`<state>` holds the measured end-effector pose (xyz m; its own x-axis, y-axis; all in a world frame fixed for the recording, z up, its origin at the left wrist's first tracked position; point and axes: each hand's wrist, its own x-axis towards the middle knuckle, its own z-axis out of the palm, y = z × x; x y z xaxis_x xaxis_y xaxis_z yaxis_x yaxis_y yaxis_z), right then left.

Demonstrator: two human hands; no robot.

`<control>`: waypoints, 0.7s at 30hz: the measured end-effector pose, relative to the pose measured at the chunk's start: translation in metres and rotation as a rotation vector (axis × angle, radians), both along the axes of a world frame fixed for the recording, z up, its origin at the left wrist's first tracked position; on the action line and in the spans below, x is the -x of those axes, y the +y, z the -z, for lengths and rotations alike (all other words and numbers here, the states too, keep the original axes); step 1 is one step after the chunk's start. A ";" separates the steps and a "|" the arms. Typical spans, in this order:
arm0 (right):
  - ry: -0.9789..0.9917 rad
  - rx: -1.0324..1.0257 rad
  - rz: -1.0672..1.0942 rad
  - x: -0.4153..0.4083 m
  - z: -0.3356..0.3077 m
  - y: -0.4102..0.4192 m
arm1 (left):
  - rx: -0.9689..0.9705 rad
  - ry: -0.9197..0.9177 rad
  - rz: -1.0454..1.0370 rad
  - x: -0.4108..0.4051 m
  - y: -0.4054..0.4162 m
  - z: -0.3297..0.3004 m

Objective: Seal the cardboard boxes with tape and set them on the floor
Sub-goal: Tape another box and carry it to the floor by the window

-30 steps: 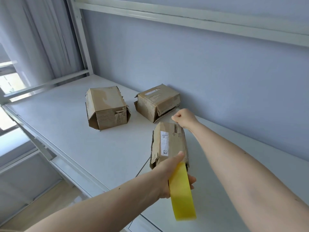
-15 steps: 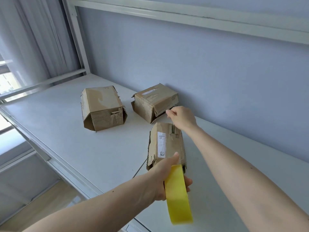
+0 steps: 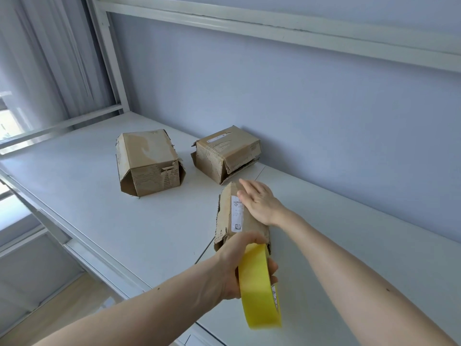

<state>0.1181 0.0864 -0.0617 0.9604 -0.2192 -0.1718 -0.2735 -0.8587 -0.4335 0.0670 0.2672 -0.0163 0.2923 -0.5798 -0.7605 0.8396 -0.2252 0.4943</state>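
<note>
- Head view: the left hand (image 3: pixel 239 265) is gripping a roll of yellow tape (image 3: pixel 259 285), thumb lying over the top of the roll and fingers curling round its far side, so the roll is standing on edge in the grasp.
- Just beyond that grip, touching the thumb side of the hand, the nearest cardboard box (image 3: pixel 229 218) is lying on the white surface (image 3: pixel 82 196), its white label facing up.
- The right hand (image 3: pixel 259 203) is resting flat on the top of this box, fingers straight and pointing away, holding nothing.
- Farther out from the left hand's grip and to its left, a second cardboard box (image 3: pixel 149 163) is sitting with its end flaps splaying open.
- Straight ahead of the right hand's fingertips, a third cardboard box (image 3: pixel 224 156) is lying near the wall (image 3: pixel 324 108), one flap gaping.
</note>
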 end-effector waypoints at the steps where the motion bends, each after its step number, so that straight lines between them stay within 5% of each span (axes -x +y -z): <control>1: 0.021 0.013 0.013 -0.001 0.000 0.000 | 0.012 0.003 -0.013 0.001 0.000 0.000; 21: 0.214 0.076 0.024 -0.023 -0.027 -0.008 | 0.136 0.007 -0.085 0.015 0.007 -0.012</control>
